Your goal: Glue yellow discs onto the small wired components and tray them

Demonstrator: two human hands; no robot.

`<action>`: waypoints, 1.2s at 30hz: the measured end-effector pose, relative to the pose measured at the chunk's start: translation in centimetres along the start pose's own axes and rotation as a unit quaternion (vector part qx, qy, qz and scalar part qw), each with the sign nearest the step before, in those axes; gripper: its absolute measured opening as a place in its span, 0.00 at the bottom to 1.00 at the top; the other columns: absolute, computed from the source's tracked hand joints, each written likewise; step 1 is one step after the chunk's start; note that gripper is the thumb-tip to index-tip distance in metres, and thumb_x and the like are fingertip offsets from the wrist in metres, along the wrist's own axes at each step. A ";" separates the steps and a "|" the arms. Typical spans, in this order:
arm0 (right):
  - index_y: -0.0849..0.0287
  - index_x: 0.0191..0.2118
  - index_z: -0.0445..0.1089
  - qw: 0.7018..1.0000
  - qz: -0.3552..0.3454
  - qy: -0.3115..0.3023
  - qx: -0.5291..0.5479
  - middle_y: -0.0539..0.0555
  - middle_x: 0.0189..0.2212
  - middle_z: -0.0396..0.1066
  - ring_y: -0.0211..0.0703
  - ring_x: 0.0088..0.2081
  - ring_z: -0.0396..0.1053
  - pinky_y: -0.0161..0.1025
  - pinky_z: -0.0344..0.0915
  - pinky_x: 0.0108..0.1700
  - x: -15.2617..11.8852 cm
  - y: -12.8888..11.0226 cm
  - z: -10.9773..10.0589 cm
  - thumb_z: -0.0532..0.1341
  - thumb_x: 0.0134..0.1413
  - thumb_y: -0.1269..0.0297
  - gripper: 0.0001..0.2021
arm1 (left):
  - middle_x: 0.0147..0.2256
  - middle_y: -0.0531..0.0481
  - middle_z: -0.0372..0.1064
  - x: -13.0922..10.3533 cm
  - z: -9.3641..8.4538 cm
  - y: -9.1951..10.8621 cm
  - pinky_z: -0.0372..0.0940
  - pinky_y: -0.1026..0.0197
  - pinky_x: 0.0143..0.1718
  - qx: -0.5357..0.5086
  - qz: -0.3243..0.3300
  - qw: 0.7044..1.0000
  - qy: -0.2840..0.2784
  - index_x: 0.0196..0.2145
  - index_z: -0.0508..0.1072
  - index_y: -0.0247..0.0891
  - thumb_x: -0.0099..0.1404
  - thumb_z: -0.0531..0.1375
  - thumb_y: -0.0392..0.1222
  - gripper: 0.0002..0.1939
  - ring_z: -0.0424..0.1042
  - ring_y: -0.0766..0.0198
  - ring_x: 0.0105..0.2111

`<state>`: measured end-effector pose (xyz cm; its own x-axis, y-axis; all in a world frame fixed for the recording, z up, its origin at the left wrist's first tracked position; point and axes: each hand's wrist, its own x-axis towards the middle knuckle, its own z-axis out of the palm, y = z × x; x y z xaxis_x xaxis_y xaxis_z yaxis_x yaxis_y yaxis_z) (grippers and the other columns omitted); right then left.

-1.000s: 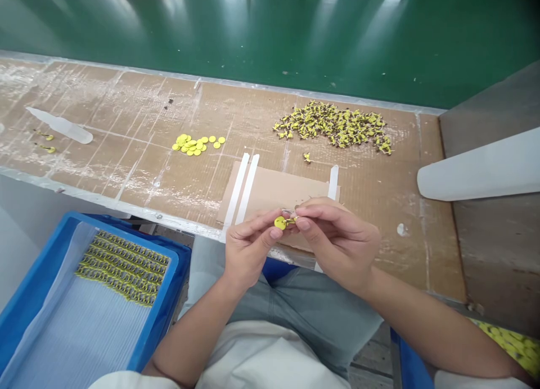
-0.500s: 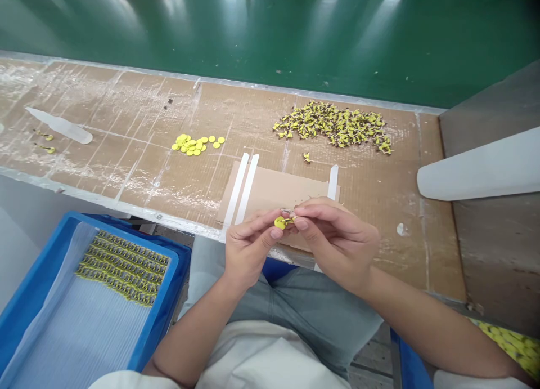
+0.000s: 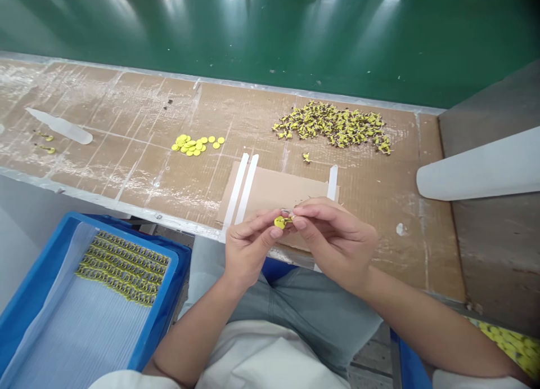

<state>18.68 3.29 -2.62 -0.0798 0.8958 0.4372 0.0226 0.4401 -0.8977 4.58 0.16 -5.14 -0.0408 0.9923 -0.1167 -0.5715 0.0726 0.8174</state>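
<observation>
Between thumb and forefinger, my left hand pinches a small yellow disc by its edge. My right hand is closed on a small yellow-and-dark figure piece, mostly hidden by the fingertips, right against the disc. Both hands meet above the front edge of a taped cardboard sheet. Beyond them lies a loose pile of small yellow-and-dark figure pieces, with a single figure piece apart from it. A cluster of yellow discs rests on the bench to the left.
A blue tray at lower left holds rows of finished-looking yellow-and-grey pieces on a ridged liner. A white roll juts in from the right. Yellow pieces fill a container at lower right. A white strip lies far left.
Hardly anything differs. My right hand has shifted very slightly to the left; both hands keep their pinch on the pieces.
</observation>
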 end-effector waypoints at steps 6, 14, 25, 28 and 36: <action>0.53 0.43 0.77 1.000 -0.003 -0.006 0.001 0.52 0.35 0.76 0.39 0.37 0.74 0.36 0.74 0.37 0.1 0.0 0.0 0.65 0.53 0.78 0.14 | 0.42 0.48 0.78 0.1 0.0 0.1 0.74 0.54 0.49 0.001 -0.003 1.000 0.004 0.41 0.81 0.46 0.58 0.69 0.38 0.12 0.77 0.57 0.45; 0.52 0.43 0.76 0.999 -0.014 -0.010 -0.038 0.53 0.34 0.76 0.42 0.37 0.74 0.39 0.73 0.38 -0.1 0.1 -0.1 0.66 0.54 0.75 0.12 | 0.41 0.47 0.79 0.0 0.1 0.2 0.74 0.55 0.48 0.013 -0.009 0.999 0.028 0.39 0.82 0.46 0.55 0.71 0.40 0.12 0.77 0.57 0.44; 0.51 0.44 0.76 0.998 -0.031 -0.023 -0.051 0.53 0.35 0.76 0.42 0.37 0.74 0.40 0.72 0.38 -0.1 -0.1 -0.2 0.65 0.53 0.76 0.14 | 0.40 0.49 0.78 0.0 0.0 -0.2 0.73 0.62 0.46 0.009 0.006 1.000 0.015 0.40 0.82 0.46 0.56 0.70 0.37 0.12 0.77 0.61 0.43; 0.51 0.43 0.75 0.997 -0.035 -0.026 -0.058 0.53 0.35 0.76 0.43 0.37 0.74 0.40 0.72 0.38 -0.1 0.0 -0.3 0.65 0.54 0.75 0.13 | 0.39 0.48 0.78 0.0 0.1 -0.1 0.74 0.59 0.45 0.014 -0.004 0.999 0.030 0.38 0.82 0.46 0.54 0.71 0.40 0.12 0.77 0.59 0.42; 0.52 0.43 0.75 0.997 -0.041 -0.032 -0.061 0.53 0.35 0.76 0.42 0.37 0.74 0.40 0.73 0.38 0.1 0.0 -0.4 0.66 0.54 0.75 0.13 | 0.39 0.47 0.78 0.1 0.1 0.0 0.74 0.62 0.44 0.008 -0.007 0.999 0.034 0.38 0.82 0.45 0.54 0.72 0.39 0.12 0.77 0.61 0.41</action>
<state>19.06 3.37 -2.54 -0.1493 0.8523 0.5013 0.1334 0.5197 -0.8439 4.67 0.22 -5.13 -0.0878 0.9822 -0.1657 -0.5593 0.0890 0.8241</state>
